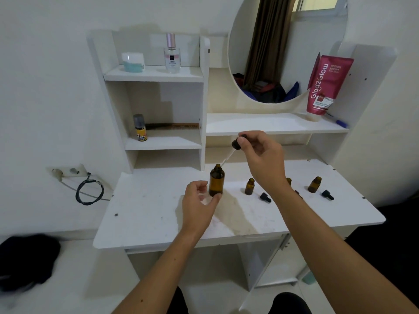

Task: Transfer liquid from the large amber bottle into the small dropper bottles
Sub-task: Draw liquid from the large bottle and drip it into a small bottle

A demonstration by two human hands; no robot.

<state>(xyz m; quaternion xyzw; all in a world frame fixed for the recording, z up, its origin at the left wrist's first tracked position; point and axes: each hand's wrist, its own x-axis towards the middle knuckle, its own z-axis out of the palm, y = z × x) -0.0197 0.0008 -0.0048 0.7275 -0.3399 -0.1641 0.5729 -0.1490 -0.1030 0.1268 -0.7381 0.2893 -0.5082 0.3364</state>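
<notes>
The large amber bottle (216,181) stands uncapped and upright on the white desk (154,211). My left hand (199,201) steadies its base with thumb and fingers. My right hand (263,155) pinches the black bulb of a dropper (237,144); the glass tube slants down-left, its tip just at the bottle's mouth. Three small amber dropper bottles stand open to the right: one (249,186), one (288,181) mostly hidden behind my right wrist, one (314,184). Two loose black dropper caps (265,197), (327,194) lie in front of them.
Shelves behind hold a perfume bottle (172,54), a white jar (133,62), a small yellow bottle (140,128) and a comb. A round mirror (288,48) and a pink tube (325,87) stand at the back right. A wall socket with a black cable (88,189) is at left.
</notes>
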